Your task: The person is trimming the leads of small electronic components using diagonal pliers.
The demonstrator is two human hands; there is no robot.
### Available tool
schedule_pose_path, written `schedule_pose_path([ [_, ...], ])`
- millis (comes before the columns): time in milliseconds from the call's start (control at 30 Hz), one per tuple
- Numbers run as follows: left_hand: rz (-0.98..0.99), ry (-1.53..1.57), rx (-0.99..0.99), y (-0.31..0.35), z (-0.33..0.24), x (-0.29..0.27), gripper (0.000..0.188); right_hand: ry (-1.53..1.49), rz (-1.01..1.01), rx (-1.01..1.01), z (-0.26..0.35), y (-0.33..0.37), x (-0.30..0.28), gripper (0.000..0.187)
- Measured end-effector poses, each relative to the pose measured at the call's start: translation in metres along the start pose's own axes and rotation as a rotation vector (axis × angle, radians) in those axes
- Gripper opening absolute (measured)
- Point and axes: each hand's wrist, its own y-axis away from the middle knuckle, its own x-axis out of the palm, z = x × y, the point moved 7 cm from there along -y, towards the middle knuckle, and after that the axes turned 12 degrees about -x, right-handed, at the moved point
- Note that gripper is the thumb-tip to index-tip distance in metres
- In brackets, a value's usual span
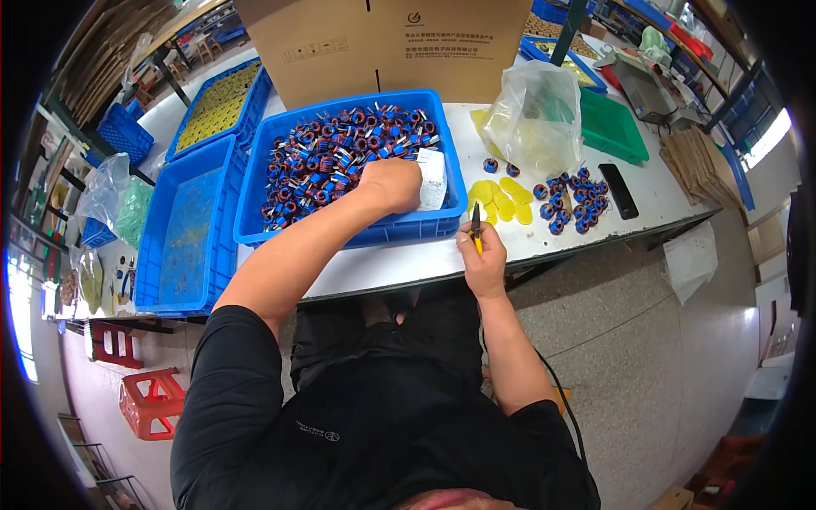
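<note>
A blue plastic bin [344, 236] full of wound toroidal coils [319, 161], red-brown and blue with pale leads, stands in front of me. My left hand [393, 184] reaches over its near side, curled and low over the coils; anything between its fingers is hidden. Beside that hand a white paper slip [433, 180] lies at the bin's right end. In my right hand [484, 262], just off the bin's near right corner, is a pair of small pliers [477, 223] with dark jaws and yellow handles, pointing away from me. Yellow round discs [507, 206] lie on the table beyond it.
More coils [580, 202] and a black phone [618, 191] lie to the right. Behind them stand a clear plastic bag [537, 119] and a green tray [614, 127]. At left are a blue tray [197, 212] and a bin of yellow parts [218, 106]. A cardboard box [382, 51] stands behind.
</note>
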Motion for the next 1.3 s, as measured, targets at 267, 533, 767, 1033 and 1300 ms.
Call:
schedule_pose_path([
  [267, -0.139, -0.027, 0.031, 0.013, 0.006, -0.006, 0.033, -0.014, -0.001, -0.017, -0.007, 0.003, -0.004, 0.016],
  [533, -0.099, 0.002, 0.017, 0.006, 0.012, 0.003, 0.03, -0.088, -0.027, 0.029, -0.013, 0.001, -0.003, 0.016],
  [767, -0.096, 0.012, -0.023, 0.003, 0.011, 0.0, 0.029, -0.067, -0.044, 0.034, -0.012, 0.001, -0.003, 0.016],
  [1033, -0.335, 0.099, 0.015, -0.017, 0.005, -0.04, 0.026, -0.058, -0.042, 0.018, -0.014, 0.002, -0.004, 0.016],
  [1300, -0.429, 0.091, 0.118, -0.048, 0.01, -0.019, 0.025, -0.06, -0.037, 0.003, -0.013, 0.004, -0.003, 0.017],
])
